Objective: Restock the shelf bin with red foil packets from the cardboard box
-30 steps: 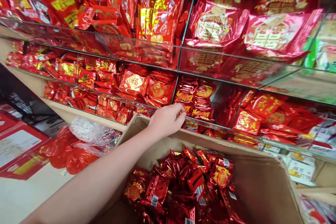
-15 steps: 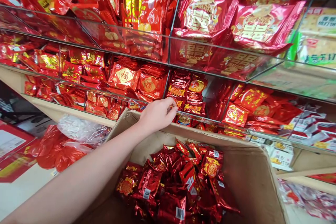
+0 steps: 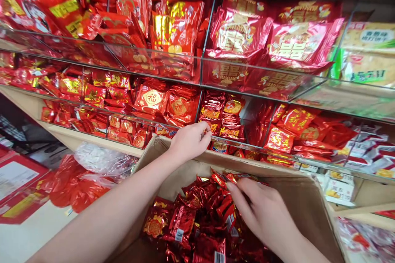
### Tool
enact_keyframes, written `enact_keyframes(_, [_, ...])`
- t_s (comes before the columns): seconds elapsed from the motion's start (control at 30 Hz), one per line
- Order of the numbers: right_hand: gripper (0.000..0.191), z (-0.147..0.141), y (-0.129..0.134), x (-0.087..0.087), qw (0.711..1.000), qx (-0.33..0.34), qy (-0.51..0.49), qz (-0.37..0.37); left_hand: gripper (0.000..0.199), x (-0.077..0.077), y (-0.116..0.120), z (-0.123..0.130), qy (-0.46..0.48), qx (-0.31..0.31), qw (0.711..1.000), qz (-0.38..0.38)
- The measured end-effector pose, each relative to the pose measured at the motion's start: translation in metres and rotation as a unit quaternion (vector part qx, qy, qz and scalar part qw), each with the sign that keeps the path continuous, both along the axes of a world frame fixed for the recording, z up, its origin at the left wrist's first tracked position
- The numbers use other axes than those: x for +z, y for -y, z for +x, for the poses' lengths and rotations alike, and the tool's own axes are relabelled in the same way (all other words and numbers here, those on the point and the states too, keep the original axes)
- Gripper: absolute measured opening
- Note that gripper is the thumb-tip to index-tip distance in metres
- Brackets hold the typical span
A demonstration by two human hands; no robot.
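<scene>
My left hand [image 3: 191, 139] is closed with curled fingers at the clear front lip of a lower shelf, beside small dark-red snack packets [image 3: 211, 114] stacked upright in a compartment. What its fingertips hold, if anything, is hidden. Below stands an open cardboard box [image 3: 304, 187] with a heap of similar shiny red snack packets [image 3: 180, 222] in it. My right hand [image 3: 262, 205] is inside the box, palm down, its thumb and fingers closing round a red packet [image 3: 220, 178] at the top of the heap. That hand partly covers the heap.
Clear dividers [image 3: 202, 65] split the shelves above. Larger pink-red packets [image 3: 236, 35] and green-edged cracker packs [image 3: 368, 55] stand on the upper shelf. Red plastic bags [image 3: 82, 189] lie left of the box; a red carton [image 3: 18, 185] stands further left. White boxes [image 3: 339, 187] sit at right.
My right hand has come into view from the lower right and reached the packets in the box. The left hand stays at the shelf lip. The whole view has shifted slightly.
</scene>
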State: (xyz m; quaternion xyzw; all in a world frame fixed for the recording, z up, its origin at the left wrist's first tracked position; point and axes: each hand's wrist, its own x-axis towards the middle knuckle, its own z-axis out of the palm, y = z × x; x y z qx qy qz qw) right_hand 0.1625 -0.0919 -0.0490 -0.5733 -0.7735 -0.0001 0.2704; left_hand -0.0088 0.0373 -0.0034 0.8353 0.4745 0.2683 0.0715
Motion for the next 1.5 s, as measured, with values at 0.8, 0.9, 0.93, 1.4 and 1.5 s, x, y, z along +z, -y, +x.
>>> enact_keyframes(0.8, [0.025,-0.020,-0.038,0.046,0.943,0.123,-0.277,-0.137,0.032,0.016,0.029,0.002,0.144,-0.247,0.954,-0.090])
enact_keyframes(0.9, [0.030,-0.036,-0.044,0.034,0.887,0.040,-0.451,-0.091,0.036,0.010,0.032,0.007,0.213,-0.151,0.962,-0.080])
enact_keyframes(0.93, [0.031,-0.040,-0.045,0.028,0.867,0.010,-0.492,-0.072,0.036,0.008,0.032,0.008,0.246,-0.124,0.958,-0.077])
enact_keyframes(1.4, [0.034,-0.052,-0.043,0.019,0.911,-0.155,-0.374,0.079,0.032,0.007,0.044,0.018,0.414,-0.007,0.904,-0.106])
enact_keyframes(1.5, [0.029,-0.056,-0.040,0.024,0.907,-0.144,-0.395,0.020,0.031,0.007,0.049,0.024,0.471,-0.005,0.872,-0.133])
